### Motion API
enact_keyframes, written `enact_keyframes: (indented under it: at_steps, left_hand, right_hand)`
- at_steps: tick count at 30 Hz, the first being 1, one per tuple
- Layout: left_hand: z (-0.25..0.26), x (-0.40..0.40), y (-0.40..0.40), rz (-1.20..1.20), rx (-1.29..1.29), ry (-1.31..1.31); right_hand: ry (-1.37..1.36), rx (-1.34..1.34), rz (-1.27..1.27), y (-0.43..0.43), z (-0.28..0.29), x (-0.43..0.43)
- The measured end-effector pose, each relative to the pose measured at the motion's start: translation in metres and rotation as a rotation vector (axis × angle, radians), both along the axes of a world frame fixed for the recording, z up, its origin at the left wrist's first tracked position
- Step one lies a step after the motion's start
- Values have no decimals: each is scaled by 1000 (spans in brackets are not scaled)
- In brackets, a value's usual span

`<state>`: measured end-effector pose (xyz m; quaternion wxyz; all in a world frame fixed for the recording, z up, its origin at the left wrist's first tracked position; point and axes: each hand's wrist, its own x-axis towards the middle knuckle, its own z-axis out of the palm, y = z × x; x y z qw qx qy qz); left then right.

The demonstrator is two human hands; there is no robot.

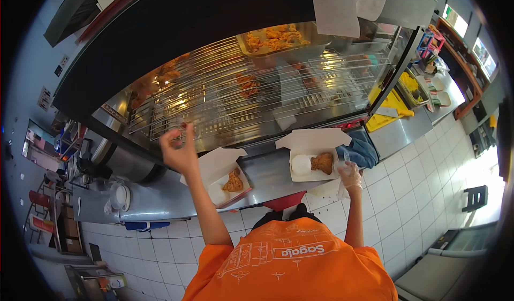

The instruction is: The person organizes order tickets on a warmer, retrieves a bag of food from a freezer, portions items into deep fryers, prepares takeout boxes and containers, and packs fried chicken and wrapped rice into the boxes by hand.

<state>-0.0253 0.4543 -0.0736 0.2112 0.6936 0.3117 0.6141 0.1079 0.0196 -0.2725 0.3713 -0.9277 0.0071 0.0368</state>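
Observation:
My bare left hand [179, 149] is raised at the front edge of the warming cabinet, above the left box, its fingers bent; I cannot tell whether they hold anything. In a thin clear glove, my right hand [350, 175] is beside the right box, some clear plastic at its fingers. The right paper box [315, 137] stands with its lid up, holding a white mound [301, 165] beside a fried chicken piece [322, 163]. In the left paper box [212, 165], also with raised lid, lie another fried chicken piece [233, 180] and a white mound [217, 194].
The cabinet's wire rack [217, 100] bears fried chicken; a metal tray [277, 52] holds more. A blue cloth [360, 148] lies right of the boxes on the steel counter [265, 180]. Farther right are a yellow cutting board [387, 110] and a knife.

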Motion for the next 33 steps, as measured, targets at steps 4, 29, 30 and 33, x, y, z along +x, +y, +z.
enact_keyframes:
  at_steps: [4,29,30,33]
  left_hand:
    - [-7,-38,49,123,54,42]
    - [-263,-142,7,-199,-729,625]
    - [-277,-149,17,-27,-687,711]
    - [-280,-148,24,98,-605,762]
  right_hand:
    - [41,-210,214,-5,-43,12]
    - [-100,-221,113,-18,-80,-1]
    - [-42,-171,120,-13,-67,-5]
    - [-73,-257,270,-36,-44,-16]
